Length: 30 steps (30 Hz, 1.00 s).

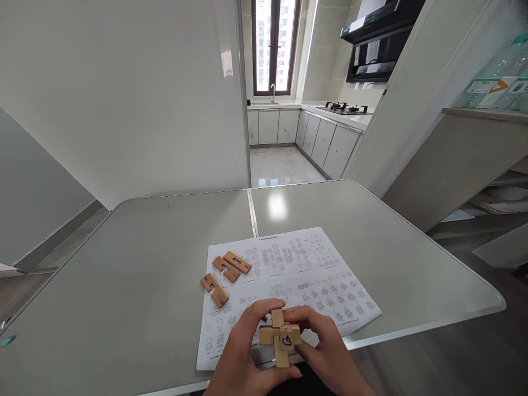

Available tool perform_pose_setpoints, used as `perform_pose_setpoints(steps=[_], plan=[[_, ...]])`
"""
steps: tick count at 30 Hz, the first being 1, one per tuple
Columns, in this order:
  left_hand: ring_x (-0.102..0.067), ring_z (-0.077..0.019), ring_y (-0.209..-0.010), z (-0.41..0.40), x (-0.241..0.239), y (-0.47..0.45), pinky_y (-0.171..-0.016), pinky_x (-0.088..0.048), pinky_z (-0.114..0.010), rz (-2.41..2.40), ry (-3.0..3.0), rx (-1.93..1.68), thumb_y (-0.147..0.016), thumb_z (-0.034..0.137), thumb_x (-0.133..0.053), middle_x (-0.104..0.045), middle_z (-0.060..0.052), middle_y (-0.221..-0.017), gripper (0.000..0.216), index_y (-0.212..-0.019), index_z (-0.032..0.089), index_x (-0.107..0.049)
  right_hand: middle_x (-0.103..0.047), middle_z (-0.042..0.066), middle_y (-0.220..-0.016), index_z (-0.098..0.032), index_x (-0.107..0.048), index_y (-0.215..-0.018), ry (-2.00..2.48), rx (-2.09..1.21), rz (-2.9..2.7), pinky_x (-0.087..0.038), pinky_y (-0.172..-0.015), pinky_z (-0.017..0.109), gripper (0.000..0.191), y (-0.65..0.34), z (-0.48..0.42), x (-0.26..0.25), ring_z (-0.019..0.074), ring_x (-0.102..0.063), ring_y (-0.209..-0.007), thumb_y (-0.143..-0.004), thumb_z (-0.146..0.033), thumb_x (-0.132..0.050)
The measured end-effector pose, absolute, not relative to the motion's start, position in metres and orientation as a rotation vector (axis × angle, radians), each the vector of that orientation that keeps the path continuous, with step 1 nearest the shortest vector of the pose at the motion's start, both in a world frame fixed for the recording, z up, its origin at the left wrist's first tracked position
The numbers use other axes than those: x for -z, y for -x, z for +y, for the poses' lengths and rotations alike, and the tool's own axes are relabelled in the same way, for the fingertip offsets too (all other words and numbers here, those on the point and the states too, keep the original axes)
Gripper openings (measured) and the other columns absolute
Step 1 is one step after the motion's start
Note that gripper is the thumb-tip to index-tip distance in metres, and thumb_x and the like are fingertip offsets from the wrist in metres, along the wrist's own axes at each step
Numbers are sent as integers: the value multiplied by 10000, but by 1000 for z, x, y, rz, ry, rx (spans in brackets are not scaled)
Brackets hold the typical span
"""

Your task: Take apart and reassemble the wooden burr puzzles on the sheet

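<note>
Both hands hold a small wooden interlocking puzzle [282, 338], cross-shaped, with a dark handwritten mark on its near face. My left hand [247, 352] curls around its left side, index finger near the top and thumb below. On the right, my right hand [324, 341] pinches the block, its index finger near the upper edge and its thumb at the right arm. Beyond the hands lie three loose notched wooden pieces: a slotted piece [244, 265], a middle piece [233, 274] against it, and a nearer piece [222, 300]. Handwritten marks show on them.
A printed sheet of puzzle diagrams [284, 280] lies under the pieces and hands on a grey-green table [165, 308]. A small teal object [8, 340] is at the table's left. Shelving with plastic bottles [499, 82] stands at right. Behind is a kitchen with a stove [344, 108].
</note>
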<state>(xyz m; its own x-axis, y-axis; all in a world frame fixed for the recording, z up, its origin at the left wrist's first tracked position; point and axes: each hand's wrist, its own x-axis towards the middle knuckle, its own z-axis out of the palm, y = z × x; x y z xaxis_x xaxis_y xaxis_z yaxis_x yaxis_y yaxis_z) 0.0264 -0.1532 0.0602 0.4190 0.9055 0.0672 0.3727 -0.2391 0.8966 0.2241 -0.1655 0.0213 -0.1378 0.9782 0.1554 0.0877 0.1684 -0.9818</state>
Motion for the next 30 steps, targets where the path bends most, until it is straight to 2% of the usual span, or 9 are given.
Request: perform_pose_setpoints(steps=[3, 6, 9, 13, 15, 18, 20, 25, 30], plan=[[-628, -323, -1228, -150, -63, -31, -1047, -523, -435, 1132, -1823, -772, -705, 430, -911, -643, -82, -1356, 722, -1339, 321, -583, -766, 29, -961, -238, -706, -1024, 1156, -1220, -1451, -554, -757, 275, 118, -227, -163, -19, 204, -719, -876, -910, -234, -678], [-668, -286, -1090, -146, -67, -33, -947, -554, -396, 1161, -1788, -732, -730, 402, -884, -684, -67, -1237, 630, -1282, 298, -601, -749, 14, -862, -235, -675, -1028, 1186, -1305, -1441, -534, -686, 264, 107, -227, -161, -19, 201, -719, -797, -932, -282, -668], [-674, -259, -991, -141, -66, -33, -868, -552, -357, 1171, -1744, -691, -745, 402, -864, -702, -51, -1141, 568, -1238, 277, -612, -759, 27, -891, -238, -641, -1016, 1176, -1346, -1433, -541, -680, 266, 97, -225, -160, -19, 214, -741, -819, -946, -303, -657], [-661, -257, -1025, -137, -59, -32, -896, -529, -345, 1175, -1707, -661, -754, 406, -853, -705, -47, -1137, 534, -1216, 262, -626, -762, 48, -979, -241, -613, -1058, 1184, -1298, -1430, -565, -754, 296, 136, -223, -159, -16, 223, -752, -869, -938, -290, -650], [-661, -254, -1031, -135, -54, -31, -899, -523, -339, 1189, -1686, -658, -774, 424, -832, -708, -48, -1141, 508, -1210, 257, -634, -756, 40, -979, -247, -589, -1227, 1190, -1296, -1435, -570, -785, 312, 301, -224, -158, -13, 212, -741, -853, -934, -282, -646], [-664, -236, -957, -135, -49, -30, -848, -517, -320, 1195, -1686, -637, -791, 465, -805, -717, -41, -1077, 448, -1145, 238, -649, -734, -6, -901, -282, -408, -1545, 1202, -1295, -1549, -568, -785, 303, 669, -229, -155, -11, 181, -699, -801, -919, -247, -640], [-657, -229, -906, -134, -46, -30, -800, -509, -307, 1181, -1719, -618, -781, 483, -804, -716, -41, -1018, 430, -1087, 221, -654, -718, -28, -881, -320, -348, -1606, 1204, -1274, -1683, -558, -733, 267, 777, -233, -153, -12, 161, -662, -764, -893, -200, -631], [-633, -224, -878, -133, -43, -32, -767, -503, -301, 1144, -1791, -637, -795, 552, -757, -691, -44, -960, 426, -1010, 203, -643, -723, -34, -905, -363, -558, -1476, 1198, -1169, -1839, -541, -697, 228, 720, -240, -148, -17, 151, -633, -738, -804, -155, -715], [-615, -228, -898, -132, -44, -32, -780, -501, -310, 1107, -1827, -675, -855, 563, -695, -669, -53, -972, 384, -970, 200, -644, -690, -42, -806, -320, -516, -1479, 1205, -1107, -1778, -552, -715, 268, 703, -249, -145, -20, 164, -633, -702, -828, -267, -776]])
